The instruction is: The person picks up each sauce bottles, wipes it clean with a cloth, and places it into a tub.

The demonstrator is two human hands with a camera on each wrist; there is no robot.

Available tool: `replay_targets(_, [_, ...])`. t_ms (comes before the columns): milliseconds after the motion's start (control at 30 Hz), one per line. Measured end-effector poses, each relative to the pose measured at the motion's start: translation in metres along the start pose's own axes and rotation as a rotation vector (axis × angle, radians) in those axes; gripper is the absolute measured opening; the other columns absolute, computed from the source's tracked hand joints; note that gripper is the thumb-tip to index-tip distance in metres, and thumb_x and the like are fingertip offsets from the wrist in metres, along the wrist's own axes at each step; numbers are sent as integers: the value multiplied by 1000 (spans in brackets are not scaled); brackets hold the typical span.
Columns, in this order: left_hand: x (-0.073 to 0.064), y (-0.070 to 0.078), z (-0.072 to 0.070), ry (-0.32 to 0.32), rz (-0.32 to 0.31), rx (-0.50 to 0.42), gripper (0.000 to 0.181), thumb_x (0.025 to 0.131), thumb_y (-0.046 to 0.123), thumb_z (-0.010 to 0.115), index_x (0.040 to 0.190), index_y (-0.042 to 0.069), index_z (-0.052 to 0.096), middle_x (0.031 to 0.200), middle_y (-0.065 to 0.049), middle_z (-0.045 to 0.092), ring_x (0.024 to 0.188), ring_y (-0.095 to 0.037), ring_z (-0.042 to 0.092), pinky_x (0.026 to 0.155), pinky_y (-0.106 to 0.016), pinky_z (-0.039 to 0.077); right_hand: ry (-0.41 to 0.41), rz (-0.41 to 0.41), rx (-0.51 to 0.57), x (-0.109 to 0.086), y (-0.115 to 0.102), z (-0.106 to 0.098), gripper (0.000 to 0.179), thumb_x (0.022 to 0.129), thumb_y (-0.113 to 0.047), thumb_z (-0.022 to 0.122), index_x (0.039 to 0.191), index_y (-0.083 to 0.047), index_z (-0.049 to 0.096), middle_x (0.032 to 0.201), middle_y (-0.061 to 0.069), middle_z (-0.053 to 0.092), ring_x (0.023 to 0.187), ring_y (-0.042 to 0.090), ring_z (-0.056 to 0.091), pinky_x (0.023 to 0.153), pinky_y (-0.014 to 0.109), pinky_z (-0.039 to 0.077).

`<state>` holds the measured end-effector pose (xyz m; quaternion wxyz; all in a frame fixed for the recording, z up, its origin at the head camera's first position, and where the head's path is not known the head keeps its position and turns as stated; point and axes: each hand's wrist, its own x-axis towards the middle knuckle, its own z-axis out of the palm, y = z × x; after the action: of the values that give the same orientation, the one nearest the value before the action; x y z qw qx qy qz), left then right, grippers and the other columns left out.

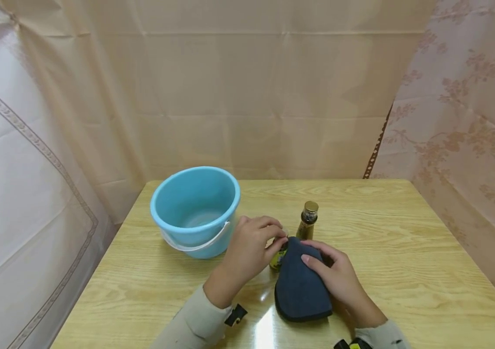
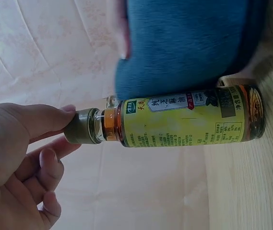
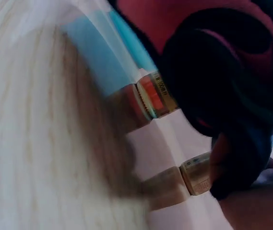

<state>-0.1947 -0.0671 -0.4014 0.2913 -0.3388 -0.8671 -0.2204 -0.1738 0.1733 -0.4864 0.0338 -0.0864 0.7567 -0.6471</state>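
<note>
With thumb and fingers my left hand [image 1: 249, 247] pinches the greenish cap of a small sesame oil bottle [image 2: 184, 120]. This bottle stands upright on the table, its yellow label plain in the left wrist view. My right hand [image 1: 341, 276] grips a dark blue fabric piece [image 1: 301, 286] with black trim, thumb on its face. In the right wrist view its pinkish-red side and black bands [image 3: 208, 72] show; its exact kind I cannot tell. It overlaps part of the sesame oil bottle. Just behind it rises a second bottle [image 1: 307, 220] with a gold cap, its lower part hidden.
A light blue bucket [image 1: 195, 227] with a white handle stands left of my left hand. Everything rests on a glossy wood-grain table [image 1: 404, 252]. Beige and floral cloth hangs [image 1: 264, 97] behind the table and at the sides.
</note>
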Motion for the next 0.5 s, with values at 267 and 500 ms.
replay_targets(267, [1, -1, 1, -41, -1, -56, 6, 91, 25, 82, 96, 22, 81, 106, 7, 78, 85, -5, 71, 70, -27, 41, 59, -71, 87, -7, -10, 1, 39, 102, -17, 67, 140, -9, 63, 113, 12, 70, 98, 26, 75, 76, 42, 63])
replay_targets(500, [1, 0, 0, -47, 0, -42, 4, 92, 26, 81, 94, 24, 80, 107, 9, 77, 83, -3, 70, 70, -26, 40, 41, -93, 76, -6, -11, 2, 40, 102, -16, 68, 140, -9, 62, 112, 11, 70, 100, 24, 74, 78, 41, 63])
